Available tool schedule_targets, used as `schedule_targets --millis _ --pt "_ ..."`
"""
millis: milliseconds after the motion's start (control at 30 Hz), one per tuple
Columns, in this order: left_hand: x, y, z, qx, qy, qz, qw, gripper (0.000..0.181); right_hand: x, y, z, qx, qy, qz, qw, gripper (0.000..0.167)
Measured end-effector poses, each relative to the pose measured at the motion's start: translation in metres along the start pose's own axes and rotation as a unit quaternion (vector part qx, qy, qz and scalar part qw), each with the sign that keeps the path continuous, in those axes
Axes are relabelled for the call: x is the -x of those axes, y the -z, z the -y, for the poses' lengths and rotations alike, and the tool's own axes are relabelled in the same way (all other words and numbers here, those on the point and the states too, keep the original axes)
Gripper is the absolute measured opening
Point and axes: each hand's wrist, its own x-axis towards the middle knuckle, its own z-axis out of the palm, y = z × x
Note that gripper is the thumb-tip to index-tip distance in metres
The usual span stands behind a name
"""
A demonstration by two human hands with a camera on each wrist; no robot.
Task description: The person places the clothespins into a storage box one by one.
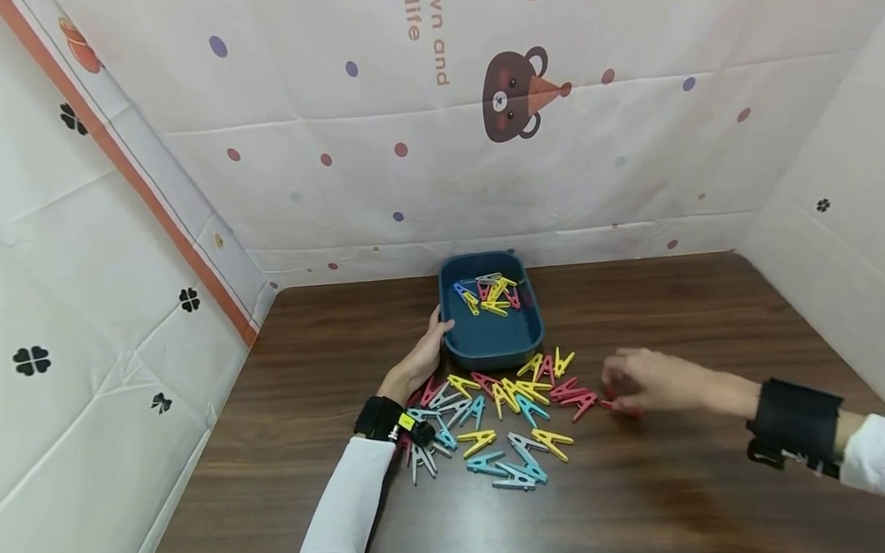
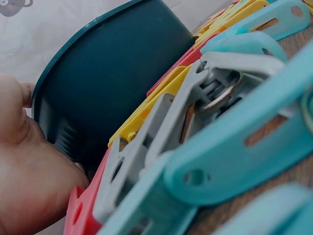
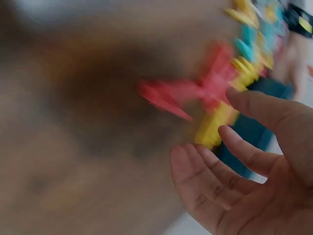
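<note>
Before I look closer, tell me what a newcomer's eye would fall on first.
Probably the yellow, red, teal and grey clothespins scattered across the middle of the dark wooden table. Next, the blue bin behind them, with more clothespins inside and the left grip at its left side. Then the brown bear head printed on the white backdrop beyond.

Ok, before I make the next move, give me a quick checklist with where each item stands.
1. Bin steadied: ok, the left hand grips its left side.
2. Room in the bin: ok, the clips inside sit toward the far end.
3. Right hand free: ok, no clip visible in its grasp.
4. Red clip close by: ok, near the right hand.
5. Right hand touching that clip: cannot tell, blurred.
6. Table cleared: not ok, many loose clips lie there.
</note>
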Motion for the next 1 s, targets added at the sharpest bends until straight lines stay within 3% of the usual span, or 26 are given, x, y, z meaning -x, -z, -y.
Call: schedule_targets --millis 200,533,633,767,1000 --pt "0.001 0.001 0.000 -0.001 0.004 -0.001 1.0000 0.070 0.013 -0.027 -0.010 -0.005 0.015 0.005 0.9999 0.017" --pt "0.000 0.000 -0.002 0.001 0.010 -0.005 0.9999 0.071 0.007 -0.019 -0.010 0.007 0.012 -0.012 0.9998 0.017" --pt "-0.001 0.000 -0.001 0.000 0.005 -0.004 1.0000 0.071 -0.001 -0.003 -0.008 0.027 0.006 -0.026 0.9993 0.014" --pt "0.000 0.001 0.001 0.000 0.002 0.001 1.0000 0.070 -0.023 0.036 0.002 0.062 -0.001 -0.061 0.9962 0.011" --pt "0.000 0.001 0.000 0.002 -0.001 0.004 1.0000 0.070 -0.098 0.107 0.022 0.118 0.003 -0.123 0.9853 0.002"
